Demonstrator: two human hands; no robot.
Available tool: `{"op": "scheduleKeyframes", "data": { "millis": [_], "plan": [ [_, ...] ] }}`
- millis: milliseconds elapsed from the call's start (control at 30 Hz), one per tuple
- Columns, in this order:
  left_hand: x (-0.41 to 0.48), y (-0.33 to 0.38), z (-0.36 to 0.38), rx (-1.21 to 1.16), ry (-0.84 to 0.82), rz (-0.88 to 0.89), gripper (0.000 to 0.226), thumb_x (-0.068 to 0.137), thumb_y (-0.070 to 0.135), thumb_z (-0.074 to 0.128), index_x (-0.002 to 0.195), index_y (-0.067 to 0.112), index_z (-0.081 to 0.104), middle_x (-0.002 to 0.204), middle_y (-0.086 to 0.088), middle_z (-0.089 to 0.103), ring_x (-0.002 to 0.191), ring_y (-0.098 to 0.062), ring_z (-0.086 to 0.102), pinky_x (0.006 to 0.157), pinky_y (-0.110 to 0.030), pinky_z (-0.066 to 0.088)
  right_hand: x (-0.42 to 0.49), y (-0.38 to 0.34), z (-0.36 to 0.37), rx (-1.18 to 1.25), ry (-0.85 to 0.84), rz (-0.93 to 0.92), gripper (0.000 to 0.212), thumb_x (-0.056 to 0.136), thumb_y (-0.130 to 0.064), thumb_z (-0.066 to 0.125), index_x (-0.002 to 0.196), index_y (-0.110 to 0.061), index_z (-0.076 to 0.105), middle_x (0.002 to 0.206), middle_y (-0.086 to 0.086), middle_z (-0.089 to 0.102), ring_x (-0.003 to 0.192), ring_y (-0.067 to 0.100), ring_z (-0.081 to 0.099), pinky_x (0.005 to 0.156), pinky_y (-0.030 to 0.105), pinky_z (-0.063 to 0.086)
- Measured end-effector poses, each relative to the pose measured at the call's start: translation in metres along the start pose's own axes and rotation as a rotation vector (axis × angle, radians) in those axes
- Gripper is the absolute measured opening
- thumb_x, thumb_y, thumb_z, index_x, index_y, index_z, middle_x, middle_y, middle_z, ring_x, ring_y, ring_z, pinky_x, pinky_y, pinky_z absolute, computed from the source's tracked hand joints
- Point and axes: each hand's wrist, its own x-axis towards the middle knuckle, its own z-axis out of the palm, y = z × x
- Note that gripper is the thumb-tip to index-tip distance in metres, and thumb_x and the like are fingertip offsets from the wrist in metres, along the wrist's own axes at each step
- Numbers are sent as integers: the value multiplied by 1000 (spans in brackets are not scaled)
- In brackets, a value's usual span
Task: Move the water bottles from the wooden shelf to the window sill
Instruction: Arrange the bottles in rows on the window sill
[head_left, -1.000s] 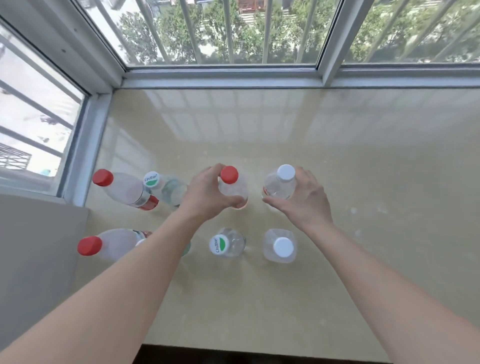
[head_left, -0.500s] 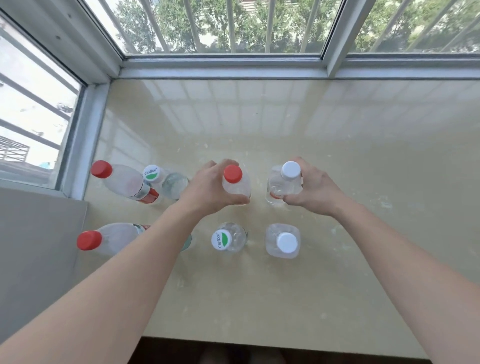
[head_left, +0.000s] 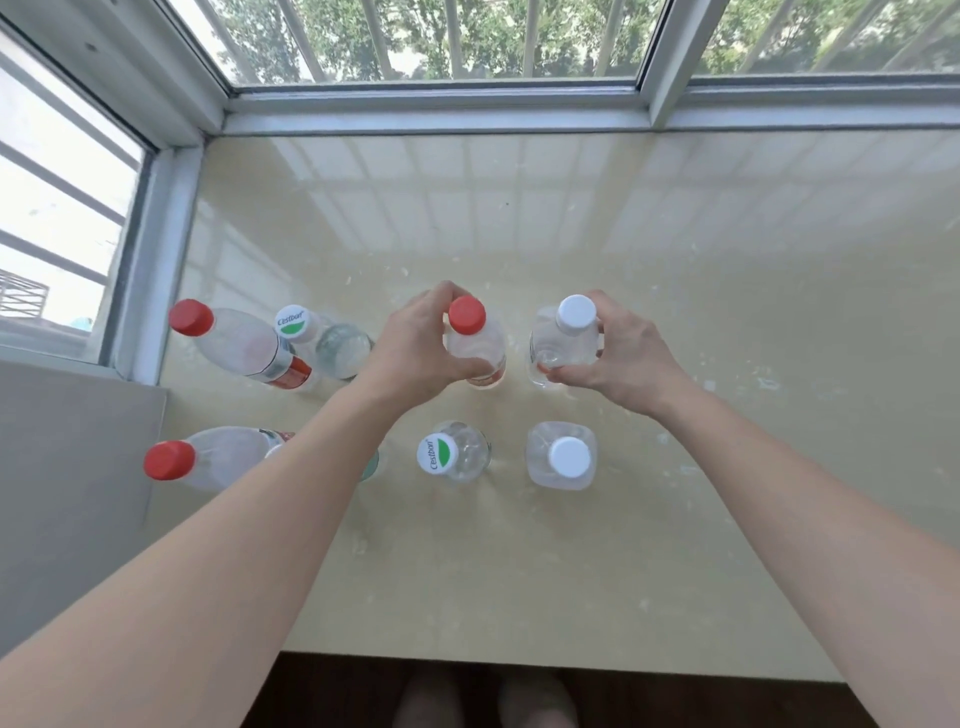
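Your left hand (head_left: 415, 348) is clamped on the upright clear red-capped plastic bottle (head_left: 475, 343), your right hand (head_left: 623, 358) on the white-capped clear bottle (head_left: 563, 340); both stand mid-way along the glossy beige window sill (head_left: 571, 571), bodies directly below your fingers.

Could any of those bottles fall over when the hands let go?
Maybe. The left hand grips the red-capped bottle and the right hand grips the white-capped bottle, which stand close side by side, so an uneven release might knock one into the other. Pulling back, a wrist could also clip the green-label-capped bottle or the square bottle standing just in front on the window sill.
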Motion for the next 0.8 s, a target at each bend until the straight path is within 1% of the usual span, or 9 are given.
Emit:
{"op": "scheduleKeyframes", "data": {
  "millis": [67,133,167,233,333,433,600,700,800],
  "plan": [
    [-2,0,1,-4,-15,7,65,63,30,88,115,36,50,113,10,58,104,-10,54,72,-12,38,-2,1,0,19,9,-2,62,66,-23,89,113,-35,51,102,-11,62,99,16,56,79,28,47],
    [-4,-1,0,-9,-32,40,73,63,30,88,124,39,49,119,13,55,111,-10,53,86,-27,48,-2,1,0,20,16,-9,65,66,-23,89,118,-34,52,104,-10,62,101,16,56,83,30,49],
    [-6,-1,-1,-9,-36,60,73,65,29,86,127,39,49,120,14,55,114,-10,52,92,-34,50,-2,1,1,18,20,-13,65,66,-22,89,119,-32,53,105,-9,62,101,18,57,85,33,52],
    [-7,-3,-2,-11,-27,99,65,71,26,83,128,35,52,119,14,57,115,-10,52,97,-40,50,-1,0,2,12,24,-22,62,66,-23,89,117,-27,55,104,-5,64,100,20,58,87,41,55],
    [-6,-6,-1,-17,22,111,56,74,27,82,124,32,56,117,10,61,111,-13,57,95,-43,52,-1,-2,4,21,26,-29,61,66,-19,89,117,-23,57,103,-5,62,98,19,57,86,44,55],
    [-5,-8,0,-17,61,108,55,73,30,82,122,32,58,114,7,61,108,-16,59,91,-43,53,-1,-3,3,9,21,-35,60,68,-18,89,118,-23,57,102,-6,61,100,18,57,86,42,55],
    [-6,-9,0,-5,87,100,54,71,31,81,121,31,59,112,5,60,105,-17,60,89,-43,54,-3,1,2,-26,19,-45,60,67,-22,90,117,-20,58,103,-4,64,101,20,59,87,42,54],
    [-5,-8,0,7,93,95,55,71,31,82,121,31,59,113,5,61,105,-16,60,89,-42,54,-3,2,3,-27,13,-52,60,67,-22,90,118,-19,58,104,-3,64,102,21,59,87,41,53],
    [-6,-7,1,20,93,98,57,71,31,82,122,31,58,113,6,60,105,-15,60,90,-40,54,-3,2,2,-51,9,-60,60,67,-22,90,117,-18,58,102,-4,63,102,21,59,85,34,51]
  ]
}}
